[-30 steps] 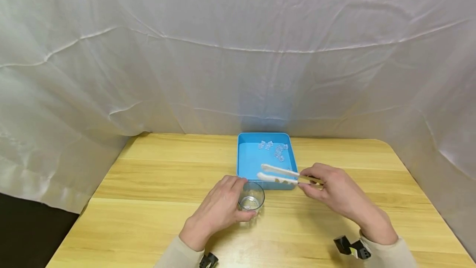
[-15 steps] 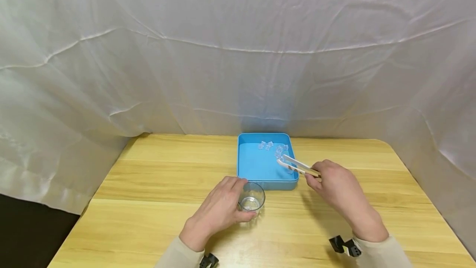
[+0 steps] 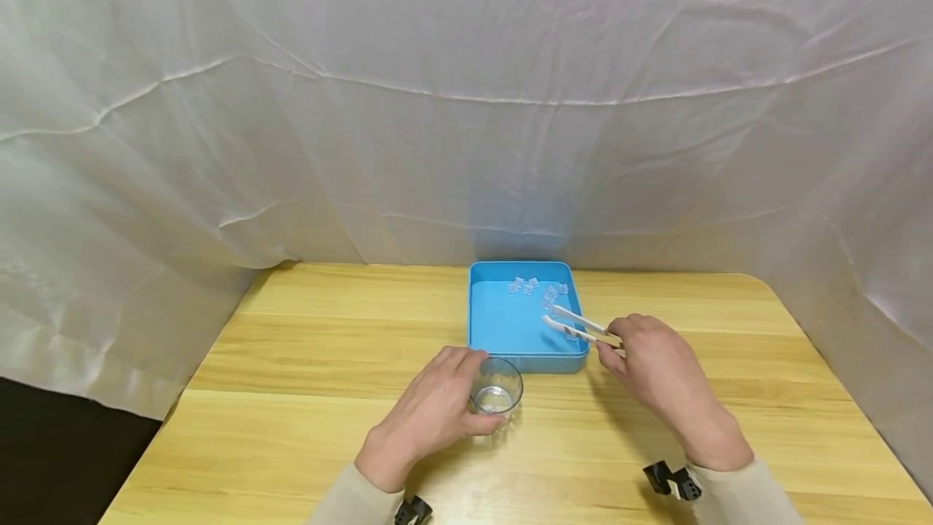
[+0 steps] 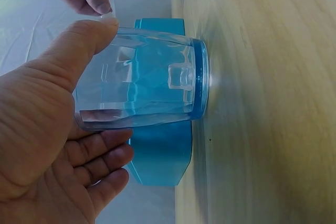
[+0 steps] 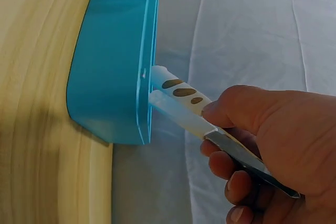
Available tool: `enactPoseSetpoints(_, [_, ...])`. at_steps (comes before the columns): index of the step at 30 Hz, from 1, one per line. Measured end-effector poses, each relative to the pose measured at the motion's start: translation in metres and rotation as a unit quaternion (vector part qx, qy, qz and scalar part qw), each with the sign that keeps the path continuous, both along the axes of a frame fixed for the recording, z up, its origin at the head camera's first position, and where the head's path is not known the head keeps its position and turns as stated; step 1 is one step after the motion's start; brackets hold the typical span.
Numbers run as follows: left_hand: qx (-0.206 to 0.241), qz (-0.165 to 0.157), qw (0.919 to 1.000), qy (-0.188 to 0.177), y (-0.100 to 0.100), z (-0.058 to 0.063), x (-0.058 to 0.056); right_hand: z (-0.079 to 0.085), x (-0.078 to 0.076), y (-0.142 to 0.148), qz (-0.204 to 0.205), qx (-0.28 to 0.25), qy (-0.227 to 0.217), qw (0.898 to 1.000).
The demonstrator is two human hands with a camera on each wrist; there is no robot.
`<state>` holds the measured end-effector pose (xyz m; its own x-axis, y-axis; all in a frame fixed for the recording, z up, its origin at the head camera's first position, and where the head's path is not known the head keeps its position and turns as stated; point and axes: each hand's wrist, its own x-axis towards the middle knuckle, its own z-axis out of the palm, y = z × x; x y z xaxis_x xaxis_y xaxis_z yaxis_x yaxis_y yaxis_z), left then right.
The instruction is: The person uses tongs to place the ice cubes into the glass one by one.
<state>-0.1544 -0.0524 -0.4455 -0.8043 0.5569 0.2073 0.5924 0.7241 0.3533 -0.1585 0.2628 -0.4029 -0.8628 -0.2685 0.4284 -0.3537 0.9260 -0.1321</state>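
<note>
My left hand [image 3: 430, 409] holds a clear drinking glass [image 4: 152, 82] upright on the table, thumb on one side and fingers on the other. A small clear cube [image 4: 181, 76] lies at the bottom of the glass. With thumb and fingers, my right hand [image 3: 659, 371] grips a pair of tongs [image 5: 184, 100] that has white tips and a metal handle. The tips reach over the right wall of a blue tray [image 3: 503, 329], beside a cluster of clear cubes [image 3: 550, 296]. Whether a cube sits between the tips cannot be seen; the tray wall hides them in the right wrist view.
More clear cubes [image 3: 523, 285] lie near the tray's back wall. The tray stands just behind the glass on a wooden table [image 3: 328, 347]. A pale cloth curtain [image 3: 437, 144] hangs behind the table and along its sides.
The tongs have moved from above the tray's front rim to the cube cluster at its right, with their tips closer together. My left hand and the glass have stayed put.
</note>
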Motion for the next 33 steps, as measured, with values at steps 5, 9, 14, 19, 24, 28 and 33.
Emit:
enactPoseSetpoints(5, [0.003,-0.002,1.0000,-0.005,0.002,0.000,0.000,0.010,-0.001,0.004,0.013,0.026,0.003,1.000])
enactPoseSetpoints(9, [0.003,-0.001,1.0000,-0.006,0.001,0.000,0.000,0.021,-0.006,0.005,0.038,0.068,0.008,0.997])
enactPoseSetpoints(14, [-0.001,0.000,1.0000,-0.009,0.000,0.000,0.000,0.035,-0.011,-0.002,0.046,0.106,-0.022,0.993])
enactPoseSetpoints(19, [-0.001,0.003,0.9999,-0.011,-0.001,0.000,0.000,0.046,-0.015,-0.015,0.037,0.132,-0.066,0.988])
enactPoseSetpoints(24, [0.003,0.006,0.9999,-0.015,-0.001,-0.001,0.001,0.050,-0.019,-0.027,0.040,0.171,-0.057,0.983])
enactPoseSetpoints(28, [0.004,0.007,0.9999,-0.014,-0.001,-0.001,0.001,0.047,-0.022,-0.034,0.049,0.201,-0.019,0.978])
enactPoseSetpoints(33, [0.005,0.005,0.9998,-0.017,0.000,0.000,0.001,0.044,-0.023,-0.036,0.041,0.210,-0.025,0.977])
